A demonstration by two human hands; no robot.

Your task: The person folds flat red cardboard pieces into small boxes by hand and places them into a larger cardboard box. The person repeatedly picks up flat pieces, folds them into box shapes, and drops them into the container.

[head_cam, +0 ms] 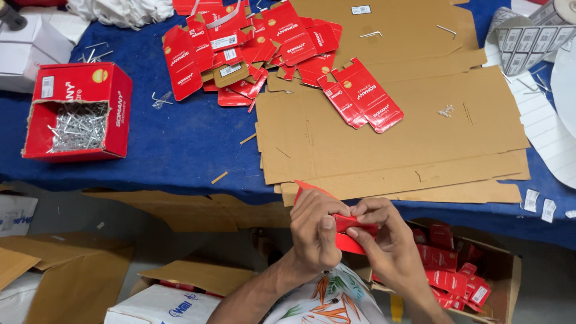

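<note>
In my hands: a small red carton (pixel 348 231), half folded, near the table's near edge and over my lap.
Left hand: my left hand (pixel 317 231) pinches the carton's left side, thumb pressed on the front.
Right hand: my right hand (pixel 387 240) grips the other side, fingers curling a flap in.
Stage: I judge this one is mid-fold, its flaps not yet closed.
Done so far: a brown box (pixel 507 270) low on the right holds a heap of folded red cartons (pixel 450 270).
Left to do: a big pile of flat red blanks (pixel 252 45) lies far across the table, with two more (pixel 360 96) on the cardboard sheets (pixel 420 138).
Off to the left: an open red box of metal hooks (pixel 78 123) sits on the blue cloth (pixel 180 144).
</note>
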